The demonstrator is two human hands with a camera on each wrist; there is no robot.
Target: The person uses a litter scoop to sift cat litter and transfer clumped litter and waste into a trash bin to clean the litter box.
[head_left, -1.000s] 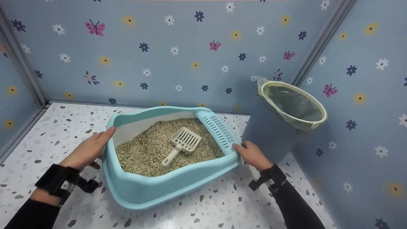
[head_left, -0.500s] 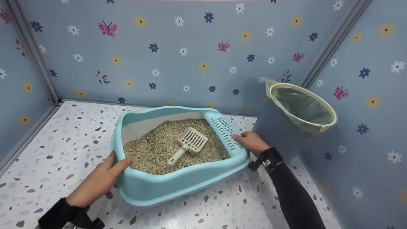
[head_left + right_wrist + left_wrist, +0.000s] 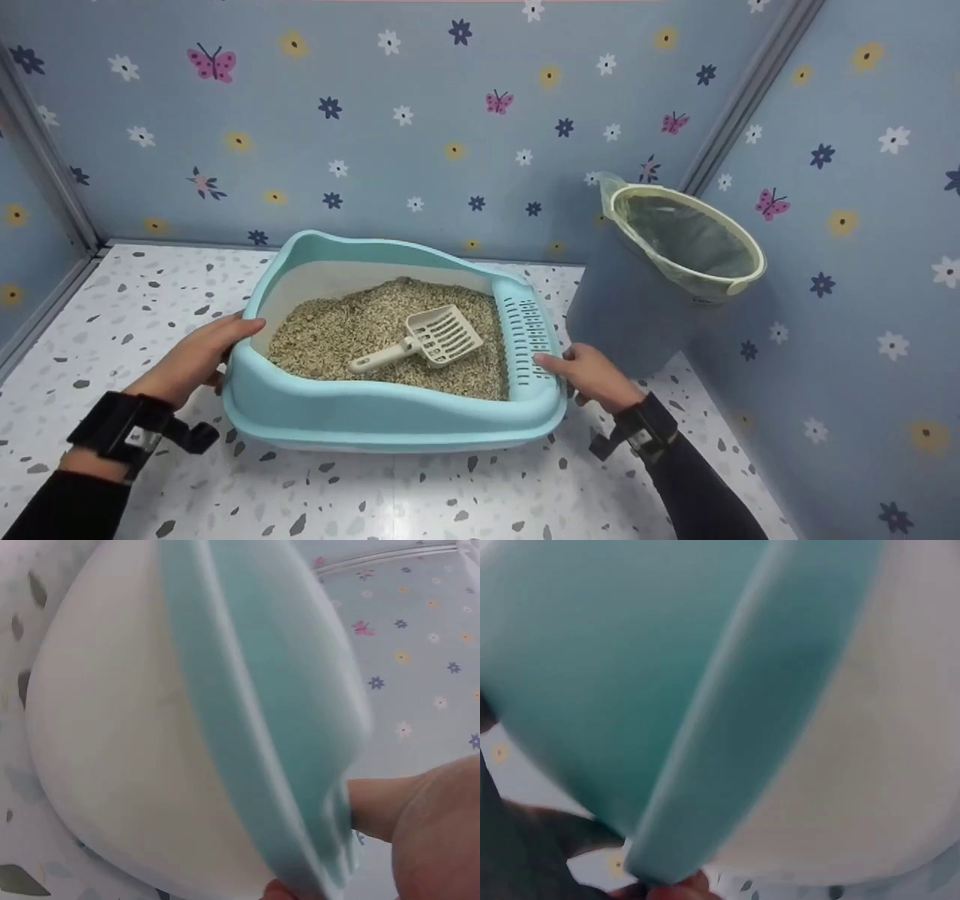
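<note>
A litter box (image 3: 390,416) with a light blue rim and white base stands between my hands. My left hand (image 3: 191,356) grips its left end, thumb over the rim and fingertips under the blue lip in the left wrist view. At the opposite end, my right hand (image 3: 596,375) holds the rim with its thumb on the slotted step (image 3: 529,322). A finger shows beneath the lip (image 3: 247,720) in the right wrist view. Inside, a beige litter scoop (image 3: 442,335) lies on tan, pellet-like litter (image 3: 322,337), its handle pointing left.
Behind my right hand, a bin (image 3: 630,315) with a cream ring and a translucent liner (image 3: 694,232) stands in the corner. Flower-patterned walls (image 3: 420,75) enclose the speckled white floor (image 3: 420,495) at the back and sides.
The box has turned, its right end coming nearer and its far left corner moving back. The scoop has turned with it. My left hand has shifted its hold along the left rim.
</note>
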